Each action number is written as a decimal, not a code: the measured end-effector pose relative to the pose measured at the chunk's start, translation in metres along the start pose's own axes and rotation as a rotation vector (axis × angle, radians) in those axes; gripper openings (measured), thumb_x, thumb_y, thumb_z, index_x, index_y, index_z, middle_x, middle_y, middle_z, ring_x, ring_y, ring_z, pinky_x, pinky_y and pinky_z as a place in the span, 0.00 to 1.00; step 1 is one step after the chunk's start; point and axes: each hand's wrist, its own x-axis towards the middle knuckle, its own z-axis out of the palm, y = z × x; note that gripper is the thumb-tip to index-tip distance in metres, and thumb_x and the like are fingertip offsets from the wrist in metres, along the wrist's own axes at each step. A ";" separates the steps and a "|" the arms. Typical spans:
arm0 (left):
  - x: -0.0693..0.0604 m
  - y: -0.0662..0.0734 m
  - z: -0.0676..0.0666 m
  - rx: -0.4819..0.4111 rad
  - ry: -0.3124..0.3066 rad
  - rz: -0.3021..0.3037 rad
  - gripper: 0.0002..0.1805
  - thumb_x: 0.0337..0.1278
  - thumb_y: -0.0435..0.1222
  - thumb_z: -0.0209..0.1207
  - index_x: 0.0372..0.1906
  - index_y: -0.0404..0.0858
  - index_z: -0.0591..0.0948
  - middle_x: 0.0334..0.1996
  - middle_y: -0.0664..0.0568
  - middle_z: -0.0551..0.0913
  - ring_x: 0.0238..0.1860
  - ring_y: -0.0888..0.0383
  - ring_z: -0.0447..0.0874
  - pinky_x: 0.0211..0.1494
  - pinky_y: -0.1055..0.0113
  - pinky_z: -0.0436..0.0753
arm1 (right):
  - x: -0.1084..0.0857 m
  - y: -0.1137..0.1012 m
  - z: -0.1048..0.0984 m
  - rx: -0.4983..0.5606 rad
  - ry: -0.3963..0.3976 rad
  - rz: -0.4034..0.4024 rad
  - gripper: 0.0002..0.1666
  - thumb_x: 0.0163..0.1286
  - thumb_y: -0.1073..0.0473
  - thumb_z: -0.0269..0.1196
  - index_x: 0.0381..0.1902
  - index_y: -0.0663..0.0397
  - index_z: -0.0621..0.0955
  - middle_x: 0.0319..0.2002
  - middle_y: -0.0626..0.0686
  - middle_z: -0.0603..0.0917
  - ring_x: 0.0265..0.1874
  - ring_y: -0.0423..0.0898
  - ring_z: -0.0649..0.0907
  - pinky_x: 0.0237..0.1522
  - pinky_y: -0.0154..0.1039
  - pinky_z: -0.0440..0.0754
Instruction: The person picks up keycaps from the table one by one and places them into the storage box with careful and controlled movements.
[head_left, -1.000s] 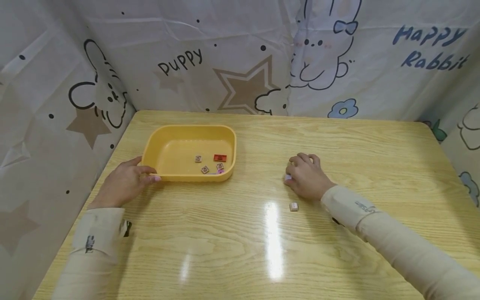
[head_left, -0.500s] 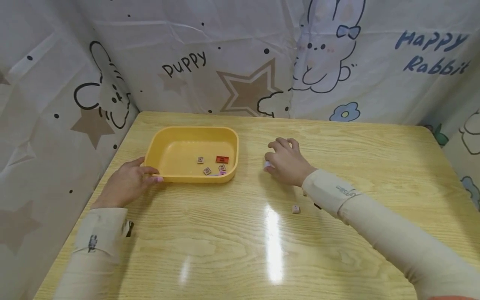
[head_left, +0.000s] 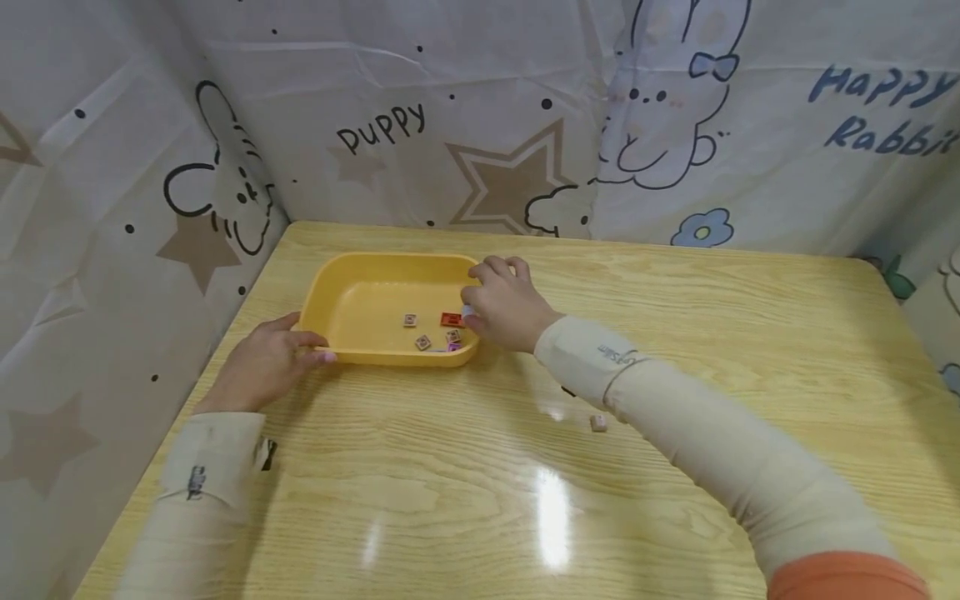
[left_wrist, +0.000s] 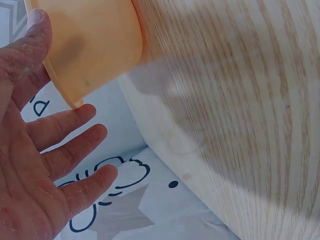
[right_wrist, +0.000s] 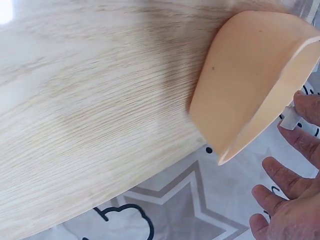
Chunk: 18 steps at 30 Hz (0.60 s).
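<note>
**Smooth plastic, shiny wood grain, creased sheeting**

The yellow tray (head_left: 375, 308) looks like smooth moulded plastic, with a soft sheen inside and a more matt outer wall. Beneath it, the tabletop (head_left: 420, 467) shows streaky wood grain under a glossy coat — white glare lies across its near part. The far and left backdrop (head_left: 405, 192) is thin and wrinkled, slightly shiny along its creases — cloth or plastic, unclear. The cream sleeves (head_left: 690, 425) look like soft, matt cloth.
</note>
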 end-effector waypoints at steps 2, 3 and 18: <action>0.000 0.001 0.000 0.003 0.002 0.005 0.20 0.61 0.47 0.59 0.48 0.36 0.85 0.55 0.34 0.80 0.66 0.31 0.66 0.66 0.37 0.68 | 0.002 -0.004 0.000 -0.010 -0.002 -0.007 0.13 0.67 0.48 0.62 0.44 0.46 0.84 0.63 0.56 0.75 0.67 0.56 0.67 0.69 0.60 0.58; 0.001 0.002 0.000 0.006 0.004 0.007 0.20 0.61 0.47 0.59 0.48 0.36 0.85 0.55 0.34 0.80 0.66 0.31 0.66 0.66 0.37 0.68 | 0.003 -0.005 0.000 -0.013 -0.004 -0.007 0.13 0.67 0.48 0.62 0.45 0.46 0.84 0.63 0.55 0.74 0.67 0.56 0.67 0.69 0.60 0.58; 0.000 0.003 0.001 0.002 0.014 -0.015 0.20 0.61 0.48 0.59 0.47 0.36 0.85 0.56 0.32 0.79 0.66 0.30 0.66 0.66 0.36 0.67 | -0.005 0.011 0.007 0.003 -0.007 0.068 0.25 0.68 0.42 0.59 0.56 0.50 0.78 0.66 0.57 0.71 0.69 0.57 0.65 0.70 0.59 0.57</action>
